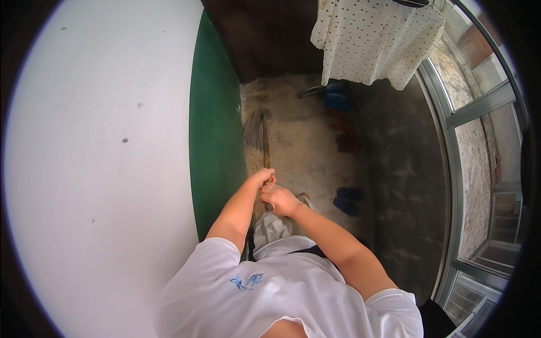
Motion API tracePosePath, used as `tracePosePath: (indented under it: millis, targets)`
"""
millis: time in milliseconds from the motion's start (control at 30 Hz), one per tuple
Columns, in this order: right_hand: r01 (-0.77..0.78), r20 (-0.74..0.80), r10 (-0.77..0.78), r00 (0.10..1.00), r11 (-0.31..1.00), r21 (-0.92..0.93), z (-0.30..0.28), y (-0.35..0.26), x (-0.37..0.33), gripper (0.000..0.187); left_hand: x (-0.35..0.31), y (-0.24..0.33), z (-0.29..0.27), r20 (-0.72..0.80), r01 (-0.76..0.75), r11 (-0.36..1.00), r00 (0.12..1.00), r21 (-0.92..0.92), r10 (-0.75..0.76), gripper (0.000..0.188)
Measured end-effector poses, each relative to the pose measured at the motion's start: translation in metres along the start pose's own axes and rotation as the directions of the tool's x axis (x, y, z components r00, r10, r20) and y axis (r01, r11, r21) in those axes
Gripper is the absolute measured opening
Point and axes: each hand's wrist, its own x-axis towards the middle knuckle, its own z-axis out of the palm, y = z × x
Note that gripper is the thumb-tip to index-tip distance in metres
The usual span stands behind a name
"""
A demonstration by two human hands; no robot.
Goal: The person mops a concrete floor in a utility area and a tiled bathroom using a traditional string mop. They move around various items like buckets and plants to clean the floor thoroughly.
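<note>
Both of my hands are wrapped round the wooden handle of a mop [266, 145], which points away from me. My left hand [265, 176] grips it farther along, toward the mop head. Closer to my body, my right hand [279, 199] is closed near the handle's end, whose tip pokes out below the fist. Grey strands of the mop head [256, 128] lie on the floor beside the green lower wall. Some fingers of each hand are hidden by the grip.
Left of me runs a white wall with a green lower band [213, 129]. Along the dark right wall [403, 186] stand blue slippers [347, 201], dark red footwear [347, 141] and blue footwear [336, 97]. A dotted white garment [372, 42] hangs ahead, near the windows [487, 169].
</note>
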Motion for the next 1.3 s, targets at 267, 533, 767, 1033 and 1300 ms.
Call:
tracePosePath:
  millis: [267,533,767,1033,1300]
  targets:
    - [0.019,-0.089,-0.017,0.996,1.0,0.024,-0.053,0.089,0.106,0.015,0.034,0.158,-0.012,-0.022,0.02,0.984,1.0,0.177,-0.017,0.014]
    - [-0.278,-0.449,0.275,0.85,0.959,0.061,-0.092,0.16,0.222,0.018,0.098,0.327,-0.033,-0.015,-0.042,0.856,0.998,0.515,0.058,0.015]
    - [-0.344,-0.647,0.453,0.613,0.891,0.297,-0.153,0.137,0.217,0.01,0.143,0.347,0.003,0.057,0.003,1.0,0.998,-0.019,-0.002,0.039]
    - [-0.392,-0.662,0.703,0.259,0.703,0.593,-0.173,0.039,0.119,0.01,0.133,0.238,0.063,0.164,0.123,0.906,0.965,0.405,-0.204,0.015]
    - [-0.181,-0.8,0.575,0.17,0.817,0.548,-0.168,-0.037,0.021,0.003,0.054,0.134,0.131,0.397,0.291,0.954,0.868,0.077,-0.297,0.012]
